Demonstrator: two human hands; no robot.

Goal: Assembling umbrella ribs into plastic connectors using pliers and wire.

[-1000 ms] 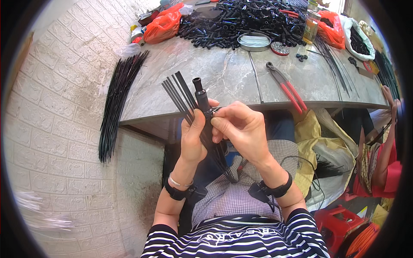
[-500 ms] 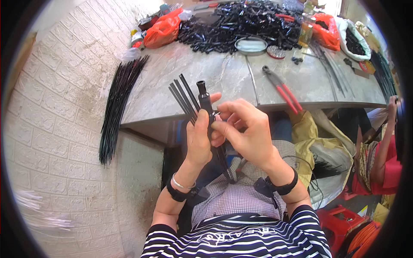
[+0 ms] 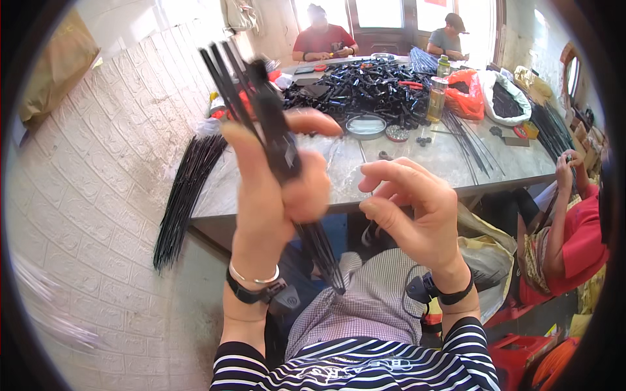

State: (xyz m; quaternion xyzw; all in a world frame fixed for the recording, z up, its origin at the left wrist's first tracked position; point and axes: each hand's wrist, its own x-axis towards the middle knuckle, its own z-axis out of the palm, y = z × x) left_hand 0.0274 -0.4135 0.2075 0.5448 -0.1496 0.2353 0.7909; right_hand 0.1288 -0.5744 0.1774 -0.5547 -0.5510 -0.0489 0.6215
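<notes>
My left hand (image 3: 251, 195), raised over the table's near edge, is closed around a black tubular fitting (image 3: 279, 140) together with several thin black strips (image 3: 225, 85). The tops of the strips and fitting fan out above my fingers and are blurred by motion. Below my fist, the strips' lower ends (image 3: 323, 257) come together near the checked cloth on my lap. My right hand (image 3: 420, 212) is apart from them, to the right, its thumb and fingers loosely curled with a gap between, and nothing shows in it.
Black parts (image 3: 365, 94) are heaped on the grey table (image 3: 215, 199). A bundle of black rods (image 3: 189, 195) overhangs its left edge. A bottle (image 3: 437, 101), a round dish (image 3: 366, 128) and a white sack (image 3: 505, 98) stand beyond. Co-workers sit at the far side and right.
My left hand has risen and moved left with the fitting and strips. My right hand has come away from the fitting toward the right, its pinch loosened. The view has tilted up, bringing far co-workers in.
</notes>
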